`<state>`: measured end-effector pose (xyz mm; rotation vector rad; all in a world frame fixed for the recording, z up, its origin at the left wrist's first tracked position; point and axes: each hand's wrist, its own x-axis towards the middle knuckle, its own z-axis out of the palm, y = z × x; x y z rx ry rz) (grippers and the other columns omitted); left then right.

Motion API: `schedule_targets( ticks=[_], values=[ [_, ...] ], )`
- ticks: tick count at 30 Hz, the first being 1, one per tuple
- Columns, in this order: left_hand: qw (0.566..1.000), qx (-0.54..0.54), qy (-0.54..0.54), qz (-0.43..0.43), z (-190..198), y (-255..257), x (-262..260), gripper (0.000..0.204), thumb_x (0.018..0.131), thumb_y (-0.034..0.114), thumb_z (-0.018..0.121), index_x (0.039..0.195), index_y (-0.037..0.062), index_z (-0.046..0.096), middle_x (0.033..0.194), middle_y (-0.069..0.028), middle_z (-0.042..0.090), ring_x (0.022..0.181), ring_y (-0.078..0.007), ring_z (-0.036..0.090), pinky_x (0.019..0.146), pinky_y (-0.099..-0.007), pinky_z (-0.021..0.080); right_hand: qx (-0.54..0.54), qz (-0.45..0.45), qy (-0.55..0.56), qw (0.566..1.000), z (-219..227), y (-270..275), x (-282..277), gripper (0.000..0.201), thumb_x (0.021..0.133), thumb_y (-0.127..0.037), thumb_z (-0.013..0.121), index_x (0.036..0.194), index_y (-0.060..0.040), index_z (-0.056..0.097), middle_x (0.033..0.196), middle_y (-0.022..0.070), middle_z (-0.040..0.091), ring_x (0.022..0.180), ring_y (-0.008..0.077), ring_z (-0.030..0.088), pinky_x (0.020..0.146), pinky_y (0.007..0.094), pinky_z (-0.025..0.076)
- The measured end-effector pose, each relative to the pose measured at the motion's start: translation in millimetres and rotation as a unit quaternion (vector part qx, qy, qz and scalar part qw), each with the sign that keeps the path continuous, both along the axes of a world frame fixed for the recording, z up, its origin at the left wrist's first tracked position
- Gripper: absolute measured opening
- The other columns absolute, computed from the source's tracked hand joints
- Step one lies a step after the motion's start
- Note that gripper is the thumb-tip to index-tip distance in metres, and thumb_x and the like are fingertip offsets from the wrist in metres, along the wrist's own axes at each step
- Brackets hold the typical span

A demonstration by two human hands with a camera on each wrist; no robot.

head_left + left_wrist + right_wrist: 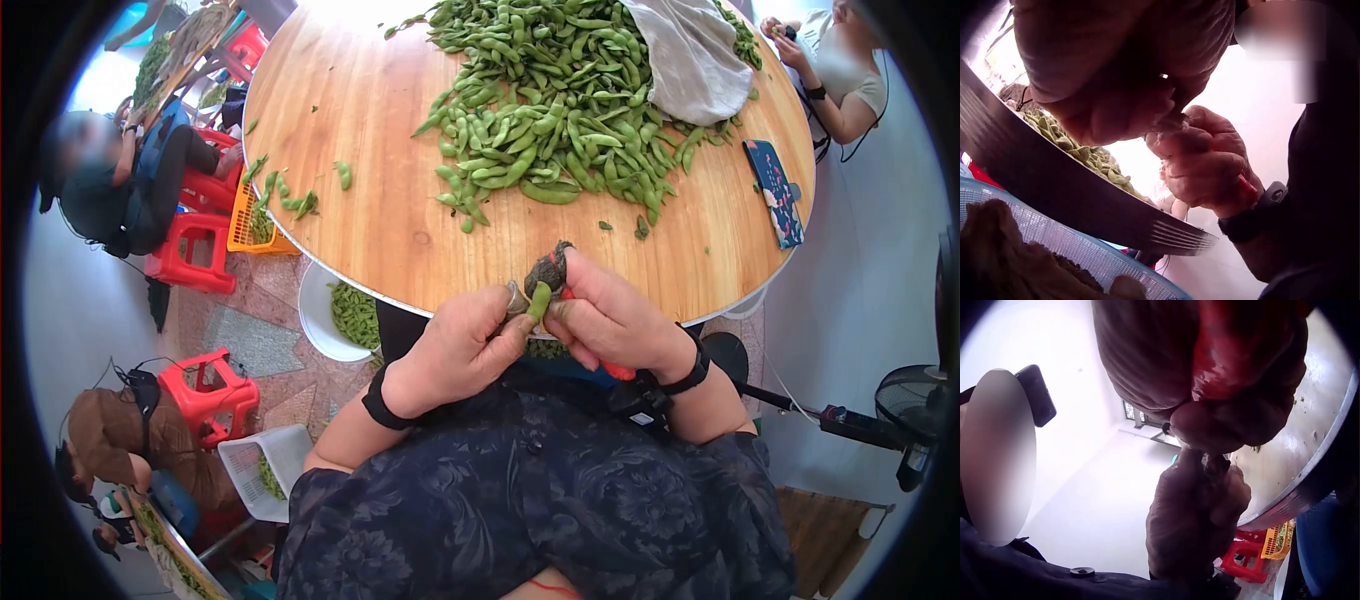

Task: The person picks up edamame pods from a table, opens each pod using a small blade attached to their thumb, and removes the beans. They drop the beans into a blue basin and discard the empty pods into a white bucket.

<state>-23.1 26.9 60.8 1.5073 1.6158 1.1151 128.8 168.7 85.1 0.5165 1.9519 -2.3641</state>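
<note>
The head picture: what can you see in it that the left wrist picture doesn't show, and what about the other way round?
Only the head view shows the black fan, the yellow basket and the blue patterned case lying on the tabletop.

Only the left wrist view shows the mesh wall of a blue basket clearly.

Both show the left hand, the right hand with something red in it, and green pods on the table.
</note>
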Motion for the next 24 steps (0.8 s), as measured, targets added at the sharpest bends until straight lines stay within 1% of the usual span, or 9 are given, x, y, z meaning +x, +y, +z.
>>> schedule_targets(
  ticks=[3, 5, 9, 10, 11, 16, 19, 21, 24],
  values=[
    [0.998, 0.0, -0.039, -0.046, 2, 0, 0, 0.018, 0.095, 0.017, 0.054, 0.087, 0.001, 0.052, 0.066, -0.0052, 0.049, 0.059, -0.0147, 0.05, 0.053, -0.0318, 0.039, -0.071, 0.023, -0.012, 0.997, 0, 2, 2, 0.015, 0.09, -0.004, 0.036, 0.101, -0.0058, 0.046, 0.066, 0.0013, 0.049, 0.04, 0.0081, 0.044, 0.037, 0.0208, 0.036],
    [0.909, -0.134, -0.389, -0.063, -1, -2, -2, 0.02, 0.092, 0.019, 0.059, 0.087, 0.0011, 0.052, 0.07, -0.0112, 0.051, 0.058, -0.0234, 0.05, 0.053, -0.0336, 0.04, -0.162, 0.038, -0.017, 0.986, 0, 2, 2, 0.011, 0.091, -0.006, 0.038, 0.099, -0.0057, 0.045, 0.067, 0.0007, 0.049, 0.041, 0.0081, 0.045, 0.037, 0.021, 0.036],
    [0.925, -0.114, -0.363, 0.006, -4, 5, 5, 0.022, 0.087, 0.02, 0.065, 0.085, 0.0016, 0.052, 0.072, -0.0154, 0.051, 0.061, -0.031, 0.05, 0.054, -0.0362, 0.04, -0.171, -0.05, 0.0, 0.984, -7, -2, -1, 0.009, 0.094, -0.008, 0.038, 0.097, -0.0062, 0.045, 0.065, 0.0009, 0.049, 0.039, 0.0084, 0.045, 0.037, 0.0207, 0.036],
    [0.994, -0.02, -0.111, 0.015, 0, 5, 6, 0.023, 0.086, 0.019, 0.066, 0.084, 0.0018, 0.051, 0.071, -0.0147, 0.05, 0.061, -0.0316, 0.051, 0.054, -0.0373, 0.041, -0.13, -0.073, 0.011, 0.989, -10, -2, -1, 0.008, 0.094, -0.009, 0.038, 0.097, -0.0064, 0.046, 0.064, 0.001, 0.049, 0.039, 0.0085, 0.045, 0.037, 0.0207, 0.036],
    [0.985, 0.077, 0.15, 0.024, 5, 4, 7, 0.024, 0.085, 0.019, 0.067, 0.083, 0.0019, 0.051, 0.069, -0.014, 0.049, 0.062, -0.0321, 0.052, 0.054, -0.0384, 0.041, -0.129, -0.074, 0.012, 0.989, -12, -5, -1, 0.008, 0.094, -0.009, 0.038, 0.097, -0.0064, 0.046, 0.064, 0.001, 0.049, 0.039, 0.0085, 0.045, 0.037, 0.0207, 0.036],
    [0.957, 0.145, 0.249, 0.04, 0, 5, 7, 0.024, 0.086, 0.019, 0.066, 0.082, 0.0015, 0.05, 0.071, -0.0162, 0.051, 0.065, -0.036, 0.053, 0.054, -0.04, 0.041, -0.127, -0.076, 0.043, 0.988, -12, -14, 2, 0.008, 0.095, -0.01, 0.038, 0.097, -0.0074, 0.045, 0.064, 0.0006, 0.048, 0.039, 0.008, 0.045, 0.037, 0.0204, 0.036],
    [0.997, 0.057, 0.012, 0.056, -1, -2, 10, 0.021, 0.093, 0.019, 0.058, 0.083, 0.0022, 0.052, 0.069, -0.011, 0.053, 0.06, -0.0263, 0.053, 0.054, -0.0347, 0.041, -0.176, -0.067, 0.039, 0.981, -11, -16, 1, 0.007, 0.096, -0.011, 0.04, 0.097, -0.0078, 0.046, 0.064, 0.0, 0.048, 0.04, 0.0073, 0.046, 0.038, 0.0199, 0.037],
    [0.95, -0.037, -0.304, 0.053, 1, -4, 13, 0.024, 0.099, 0.019, 0.05, 0.082, 0.0024, 0.053, 0.067, -0.0025, 0.052, 0.059, -0.0126, 0.05, 0.054, -0.0286, 0.04, -0.21, -0.065, 0.029, 0.975, -12, -18, 0, 0.006, 0.096, -0.012, 0.041, 0.097, -0.0081, 0.046, 0.065, -0.0005, 0.048, 0.041, 0.0066, 0.046, 0.038, 0.0196, 0.037],
    [0.97, -0.028, -0.234, 0.054, -5, -9, 7, 0.028, 0.1, 0.02, 0.047, 0.079, 0.0016, 0.053, 0.065, 0.0036, 0.049, 0.061, -0.0054, 0.045, 0.054, -0.0248, 0.039, -0.033, -0.08, 0.005, 0.996, -14, -23, 1, 0.008, 0.093, -0.012, 0.049, 0.096, -0.0054, 0.045, 0.064, 0.0018, 0.049, 0.043, 0.012, 0.05, 0.04, 0.0258, 0.04]
  ],
)
